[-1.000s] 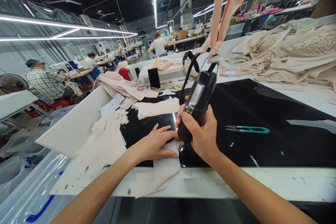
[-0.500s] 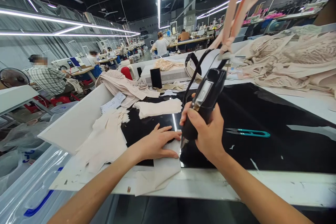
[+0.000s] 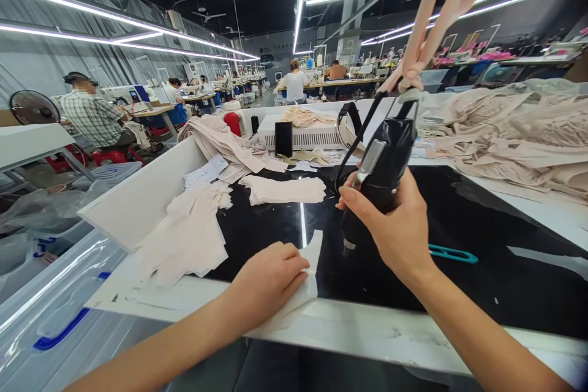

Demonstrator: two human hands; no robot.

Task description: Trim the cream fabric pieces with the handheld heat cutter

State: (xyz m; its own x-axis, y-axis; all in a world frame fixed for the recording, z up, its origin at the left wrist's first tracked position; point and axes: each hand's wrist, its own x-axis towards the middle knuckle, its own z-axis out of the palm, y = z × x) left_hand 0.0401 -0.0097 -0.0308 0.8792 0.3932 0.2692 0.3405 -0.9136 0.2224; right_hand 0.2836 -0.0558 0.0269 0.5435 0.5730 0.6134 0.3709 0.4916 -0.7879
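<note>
My right hand (image 3: 402, 220) is wrapped round a black hand-held power tool (image 3: 390, 153) with a silver lever on its side. The tool hangs from knotted pink fabric strips (image 3: 416, 43), and its metal tip points down, apart from the cloth. My left hand (image 3: 271, 275) has its fingers curled together on a pale fabric piece (image 3: 312, 251) at the front edge of the black work surface (image 3: 367, 275). Part of that piece is hidden under the hand. Teal-handled thread snips (image 3: 454, 254) lie right of the tool, their blades hidden behind my right hand.
A stack of pale fabric pieces (image 3: 285, 190) lies ahead, and a loose pile (image 3: 188, 236) to the left. Behind stand a phone (image 3: 283, 138) and a white vented box (image 3: 305, 138). Beige garments (image 3: 519, 128) heap at right. Co-workers sit farther off.
My left hand has gone from flat with spread fingers to curled on the fabric piece. My right hand has moved the tool right, away from the fabric's edge. The camera view has shifted.
</note>
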